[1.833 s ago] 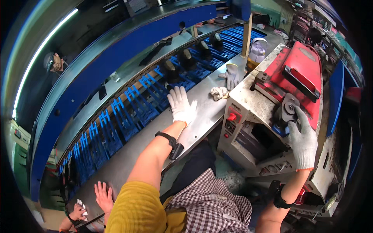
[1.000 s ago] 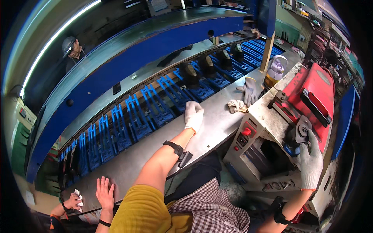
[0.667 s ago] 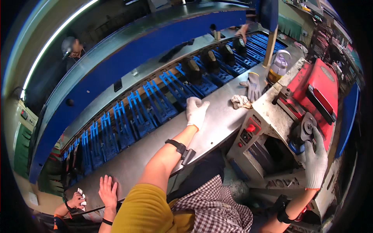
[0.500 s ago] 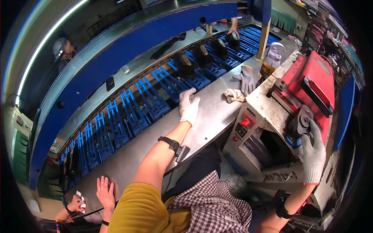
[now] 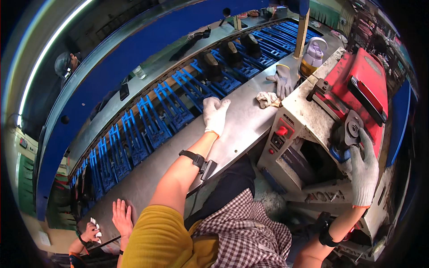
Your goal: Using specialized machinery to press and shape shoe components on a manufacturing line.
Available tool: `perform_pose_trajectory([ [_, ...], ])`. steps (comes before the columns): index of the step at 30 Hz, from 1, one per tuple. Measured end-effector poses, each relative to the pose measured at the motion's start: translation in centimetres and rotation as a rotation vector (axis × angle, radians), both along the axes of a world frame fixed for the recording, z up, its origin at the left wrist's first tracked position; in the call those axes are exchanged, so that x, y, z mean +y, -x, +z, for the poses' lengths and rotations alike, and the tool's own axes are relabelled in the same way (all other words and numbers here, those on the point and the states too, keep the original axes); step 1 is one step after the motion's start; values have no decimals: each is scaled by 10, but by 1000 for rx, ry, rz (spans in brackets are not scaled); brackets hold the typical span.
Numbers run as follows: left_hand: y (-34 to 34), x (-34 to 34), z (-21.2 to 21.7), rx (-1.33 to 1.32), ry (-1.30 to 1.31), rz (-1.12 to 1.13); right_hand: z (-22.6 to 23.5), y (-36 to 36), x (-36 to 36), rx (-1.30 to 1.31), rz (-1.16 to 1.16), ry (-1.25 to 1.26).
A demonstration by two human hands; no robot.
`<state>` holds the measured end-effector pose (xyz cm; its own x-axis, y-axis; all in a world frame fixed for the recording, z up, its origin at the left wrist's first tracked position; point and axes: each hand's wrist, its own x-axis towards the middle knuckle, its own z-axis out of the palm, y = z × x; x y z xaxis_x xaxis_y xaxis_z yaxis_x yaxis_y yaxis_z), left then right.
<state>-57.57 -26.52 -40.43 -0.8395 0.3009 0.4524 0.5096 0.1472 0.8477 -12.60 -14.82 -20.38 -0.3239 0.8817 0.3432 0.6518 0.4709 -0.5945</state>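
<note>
Dark lettering (image 5: 324,196) marked the beige metal machine (image 5: 304,105) where the white-gloved right hand (image 5: 364,172) touched a dark-grey rounded piece (image 5: 353,127), the white-gloved left hand (image 5: 214,115) curled over the grey metal tabletop (image 5: 250,121) — fingertips partly hidden, neither grip's closure discernible.

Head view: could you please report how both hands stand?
Left hand gloved, curled, over metal ledge. Right hand gloved, at dark grey part by red cover. Grey glove lies between them.

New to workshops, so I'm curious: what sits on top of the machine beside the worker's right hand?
A red housing with a black handle, and a dark grey part by the right hand. The surface beneath them is covered, unseen.
</note>
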Motion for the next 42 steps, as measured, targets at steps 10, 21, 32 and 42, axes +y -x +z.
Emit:
perform_pose_trajectory([
  [10,11,3,-13,8,-129,-106,-6,-3,4,27,40,-54],
  [21,24,5,-32,-57,-222,0,-7,-5,6,-9,22,-59],
  [32,9,0,-7,-85,-83,123,-4,-4,4,32,34,-25],
  [42,5,0,-1,-170,-123,56,-3,0,0,156,9,105],
])
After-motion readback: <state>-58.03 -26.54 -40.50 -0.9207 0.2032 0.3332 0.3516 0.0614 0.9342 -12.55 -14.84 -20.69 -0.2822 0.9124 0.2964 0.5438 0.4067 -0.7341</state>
